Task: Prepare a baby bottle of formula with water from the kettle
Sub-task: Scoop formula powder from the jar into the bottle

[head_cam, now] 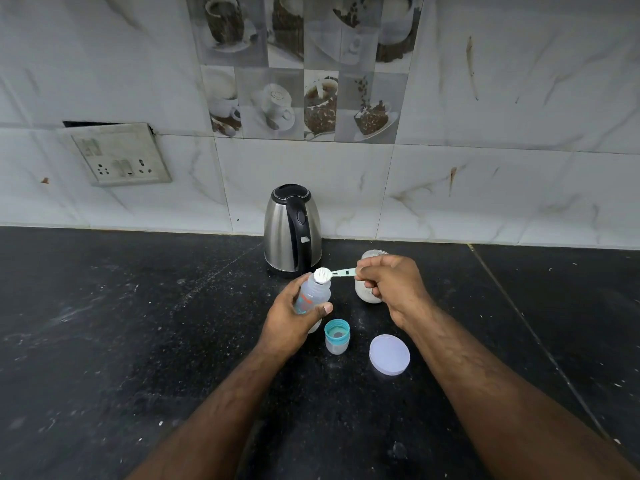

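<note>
My left hand (289, 322) grips a clear baby bottle (313, 294), tilted a little to the right, its mouth open. My right hand (391, 284) pinches the handle of a pale green scoop (341, 273). The scoop's bowl, heaped with white powder, sits right over the bottle's mouth. Behind my right hand stands an open jar of white formula (367, 291), mostly hidden by the fingers. A steel kettle (292, 230) with a black handle and lid stands at the back by the wall.
The bottle's teal cap with its clear cover (337, 336) stands on the black counter (138, 323) just right of my left hand. A round white jar lid (389, 354) lies further right. A wall socket plate (121, 155) is at the upper left.
</note>
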